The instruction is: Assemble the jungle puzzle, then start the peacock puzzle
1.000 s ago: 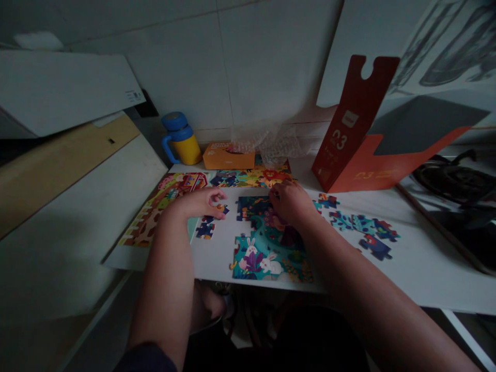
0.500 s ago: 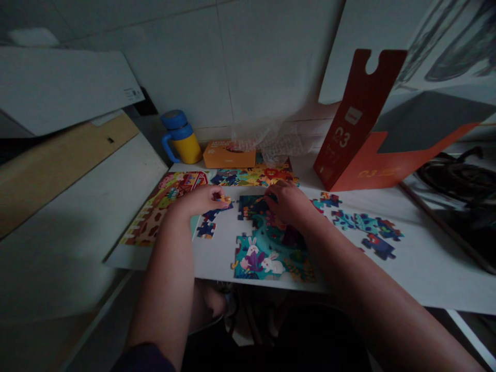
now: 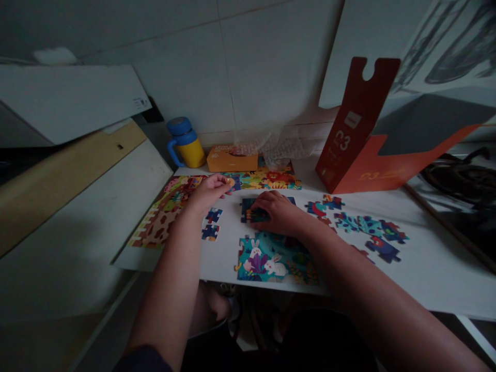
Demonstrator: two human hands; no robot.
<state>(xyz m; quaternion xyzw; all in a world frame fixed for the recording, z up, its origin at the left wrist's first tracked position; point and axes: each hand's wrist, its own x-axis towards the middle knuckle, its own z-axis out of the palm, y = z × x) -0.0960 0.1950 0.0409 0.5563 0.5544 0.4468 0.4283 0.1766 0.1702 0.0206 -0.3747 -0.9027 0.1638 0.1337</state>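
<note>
My left hand [image 3: 212, 190] pinches a jigsaw puzzle piece [image 3: 231, 182] with an orange patch, held above the table's far side. My right hand [image 3: 273, 211] lies over a partly joined jigsaw puzzle [image 3: 267, 258] with white rabbits on teal. Its thumb and fingers are apart in a curve, touching the dark upper section, and they hide the puzzle's middle. Two dark blue puzzle pieces [image 3: 211, 231] lie below my left hand. Several loose pieces [image 3: 368, 225] are spread right of my right hand.
A farm-coloured puzzle [image 3: 155, 227] lies left and a lion puzzle [image 3: 275, 180] at the back. Behind stand a blue-yellow flask [image 3: 188, 147], an orange box [image 3: 231, 161] and bubble wrap [image 3: 284, 150]. A large open orange box [image 3: 364, 165] stands right. Boards [image 3: 73, 103] lean at left.
My left hand has moved up and away from the dark blue pieces with its piece. My right hand has shifted slightly down and left over the puzzle, its thumb now spread. The view has tilted slightly.
</note>
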